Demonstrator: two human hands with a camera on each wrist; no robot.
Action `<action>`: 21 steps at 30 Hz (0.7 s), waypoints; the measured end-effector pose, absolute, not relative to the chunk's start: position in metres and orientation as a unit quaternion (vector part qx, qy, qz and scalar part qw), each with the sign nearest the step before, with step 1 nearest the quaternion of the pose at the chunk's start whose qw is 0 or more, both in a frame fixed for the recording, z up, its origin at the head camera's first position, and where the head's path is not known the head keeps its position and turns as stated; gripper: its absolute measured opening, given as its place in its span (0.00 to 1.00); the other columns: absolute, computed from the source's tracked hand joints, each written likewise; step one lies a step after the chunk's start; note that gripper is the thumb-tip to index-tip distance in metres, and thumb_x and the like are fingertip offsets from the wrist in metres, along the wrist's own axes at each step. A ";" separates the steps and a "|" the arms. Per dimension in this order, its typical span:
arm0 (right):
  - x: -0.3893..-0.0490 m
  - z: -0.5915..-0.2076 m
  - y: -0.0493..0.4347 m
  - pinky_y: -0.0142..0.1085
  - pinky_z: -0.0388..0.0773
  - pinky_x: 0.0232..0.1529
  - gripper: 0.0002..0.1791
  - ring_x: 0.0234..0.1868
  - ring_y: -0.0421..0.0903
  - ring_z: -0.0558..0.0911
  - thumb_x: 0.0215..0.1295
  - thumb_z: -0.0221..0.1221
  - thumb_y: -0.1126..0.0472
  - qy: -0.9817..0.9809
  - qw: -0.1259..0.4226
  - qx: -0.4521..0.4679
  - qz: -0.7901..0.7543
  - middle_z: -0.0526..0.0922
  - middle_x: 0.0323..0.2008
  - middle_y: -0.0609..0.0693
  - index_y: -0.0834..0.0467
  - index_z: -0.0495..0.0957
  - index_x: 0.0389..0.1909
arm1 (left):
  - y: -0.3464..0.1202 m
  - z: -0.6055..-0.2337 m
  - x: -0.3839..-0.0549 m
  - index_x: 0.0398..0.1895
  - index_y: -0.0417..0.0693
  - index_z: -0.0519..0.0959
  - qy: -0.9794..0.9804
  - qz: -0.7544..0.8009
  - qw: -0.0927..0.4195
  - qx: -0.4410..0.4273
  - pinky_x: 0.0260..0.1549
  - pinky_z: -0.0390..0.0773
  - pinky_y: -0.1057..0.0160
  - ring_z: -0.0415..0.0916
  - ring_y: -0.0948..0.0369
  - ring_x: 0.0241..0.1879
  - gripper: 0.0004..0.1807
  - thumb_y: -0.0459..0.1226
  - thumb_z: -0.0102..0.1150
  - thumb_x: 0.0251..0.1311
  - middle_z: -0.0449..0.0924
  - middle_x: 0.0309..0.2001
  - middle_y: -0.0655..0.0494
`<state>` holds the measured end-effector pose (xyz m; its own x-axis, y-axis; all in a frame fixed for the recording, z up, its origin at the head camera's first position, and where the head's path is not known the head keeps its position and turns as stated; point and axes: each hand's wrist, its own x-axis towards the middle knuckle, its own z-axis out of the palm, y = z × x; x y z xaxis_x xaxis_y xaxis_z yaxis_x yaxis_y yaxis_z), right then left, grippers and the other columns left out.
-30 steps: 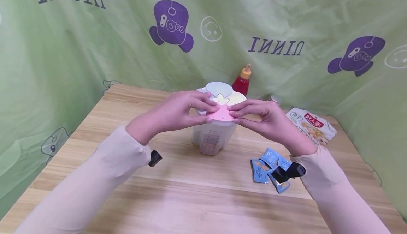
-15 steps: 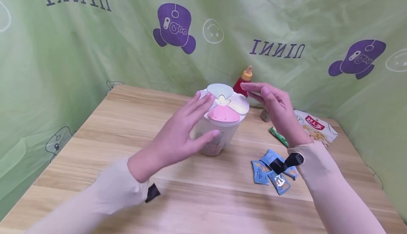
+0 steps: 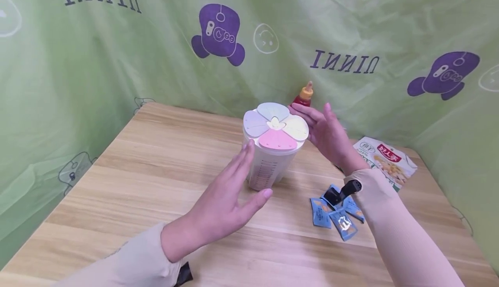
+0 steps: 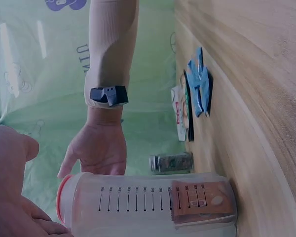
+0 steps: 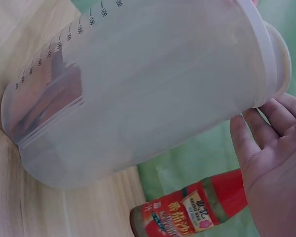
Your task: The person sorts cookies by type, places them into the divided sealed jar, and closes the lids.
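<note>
A tall translucent storage canister (image 3: pixel 265 172) stands upright on the table, closed by a flower-shaped lid with a pink petal (image 3: pixel 277 140) toward me. Brown packets (image 4: pixel 202 205) lie at its bottom, and measuring marks run up its side. My left hand (image 3: pixel 218 207) is at the canister's near left, its fingers straight and reaching close to the wall below the lid, thumb apart. On the far right side, my right hand (image 3: pixel 327 133) is spread with its thumb up. In the right wrist view, its fingertips (image 5: pixel 239 126) are right at the rim under the lid. Neither hand grips anything.
Behind the canister stands a red sauce bottle (image 3: pixel 305 96) with a yellow cap. A small jar (image 4: pixel 172 162) is beyond the right hand. Several blue sachets (image 3: pixel 341 224) lie at right, near a white printed food package (image 3: pixel 387 161). A green curtain (image 3: pixel 175 75) hangs along the table's back.
Both hands were pressing the pink petal and have let go. The left hand drew back and down to the canister's left side; the right moved to its far right side.
</note>
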<state>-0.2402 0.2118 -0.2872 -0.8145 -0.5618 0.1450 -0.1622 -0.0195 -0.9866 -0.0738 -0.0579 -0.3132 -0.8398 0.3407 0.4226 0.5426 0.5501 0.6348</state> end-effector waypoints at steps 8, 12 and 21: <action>-0.236 -0.290 0.215 0.25 0.70 0.73 0.51 0.83 0.48 0.62 0.76 0.30 0.24 0.694 0.146 -0.249 -0.660 0.60 0.83 0.55 0.58 0.55 0.83 | -0.053 -0.317 -0.078 0.84 0.38 0.47 -0.873 -0.394 0.136 -0.254 0.80 0.60 0.47 0.48 0.53 0.85 0.46 0.51 0.57 0.75 0.45 0.86 0.47; -0.229 -0.291 0.218 0.25 0.67 0.75 0.51 0.85 0.50 0.58 0.76 0.31 0.24 0.693 0.135 -0.239 -0.666 0.58 0.83 0.57 0.59 0.54 0.83 | -0.053 -0.316 -0.083 0.84 0.38 0.46 -0.872 -0.397 0.138 -0.250 0.80 0.59 0.46 0.48 0.51 0.85 0.46 0.51 0.56 0.76 0.45 0.85 0.45; -0.194 -0.295 0.226 0.23 0.67 0.74 0.47 0.86 0.49 0.55 0.79 0.32 0.28 0.705 0.077 -0.209 -0.673 0.55 0.84 0.56 0.58 0.52 0.84 | -0.052 -0.307 -0.109 0.84 0.38 0.47 -0.868 -0.429 0.111 -0.224 0.83 0.53 0.48 0.46 0.52 0.85 0.40 0.49 0.48 0.81 0.46 0.85 0.46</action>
